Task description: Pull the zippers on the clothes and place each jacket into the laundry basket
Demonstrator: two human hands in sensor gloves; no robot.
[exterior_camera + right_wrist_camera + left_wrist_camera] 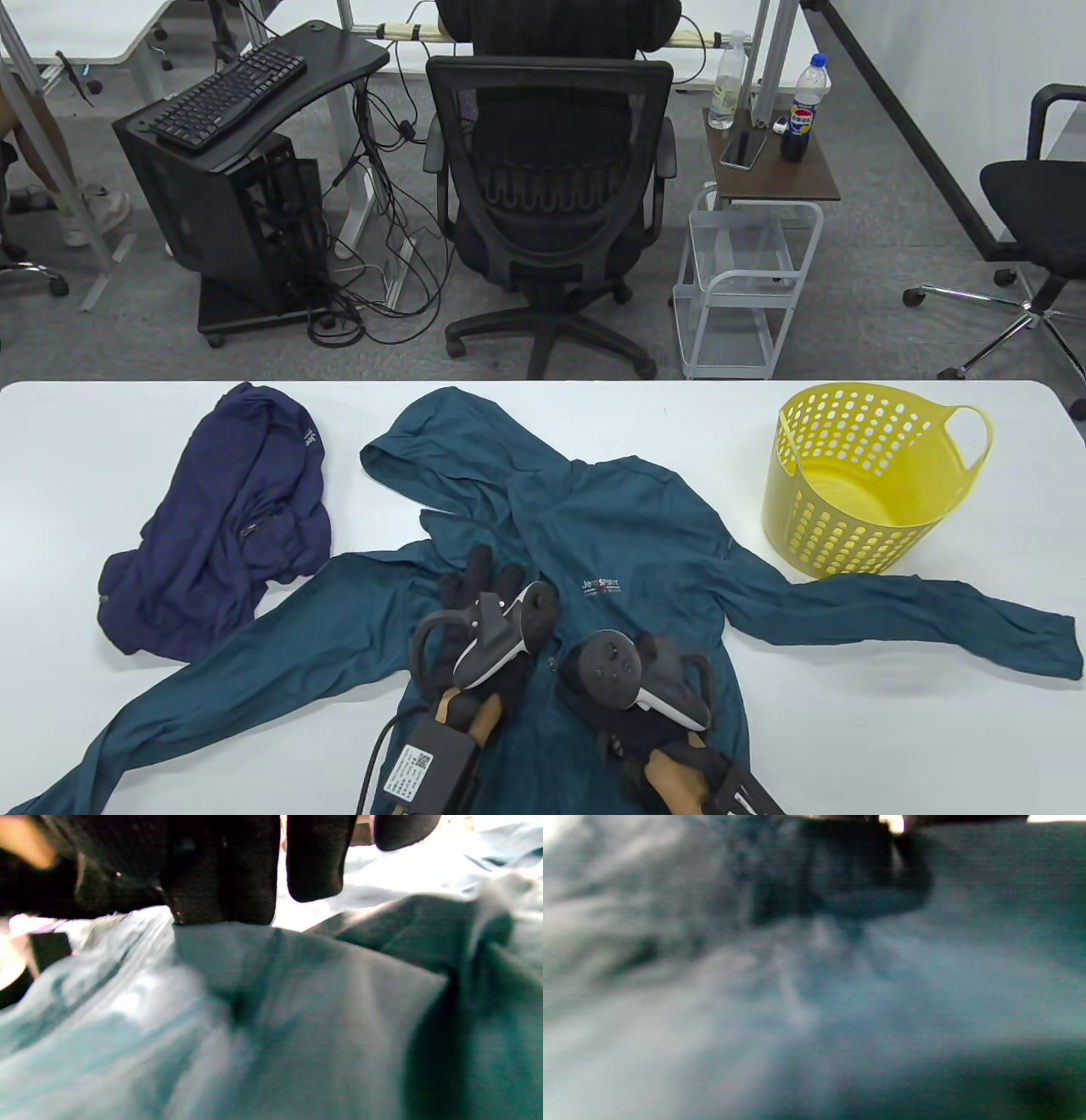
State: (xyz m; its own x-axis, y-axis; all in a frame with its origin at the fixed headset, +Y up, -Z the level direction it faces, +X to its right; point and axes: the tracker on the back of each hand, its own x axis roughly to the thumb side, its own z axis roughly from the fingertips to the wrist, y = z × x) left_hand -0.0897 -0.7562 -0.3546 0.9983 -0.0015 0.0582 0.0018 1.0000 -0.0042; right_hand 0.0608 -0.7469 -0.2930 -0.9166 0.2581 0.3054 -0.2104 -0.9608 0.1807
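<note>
jackets [594, 543] left (table [848, 722]), basket [857, 484] right

Table view bright and sharp; both wrist views blurred.

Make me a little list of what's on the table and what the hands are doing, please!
Teal jacket: spread flat mid-table, sleeves out to both sides, hood toward the far edge.
Navy jacket: crumpled on the table's left part, beside the teal one.
Laundry basket: yellow, on the table's right part, tilted; no clothes visible inside.
Left hand: resting on the teal jacket's front; its grip is unclear.
Right hand: on the teal jacket's lower front, fingers down on the fabric; grip unclear.
Zipper: hidden by the hands.
</note>
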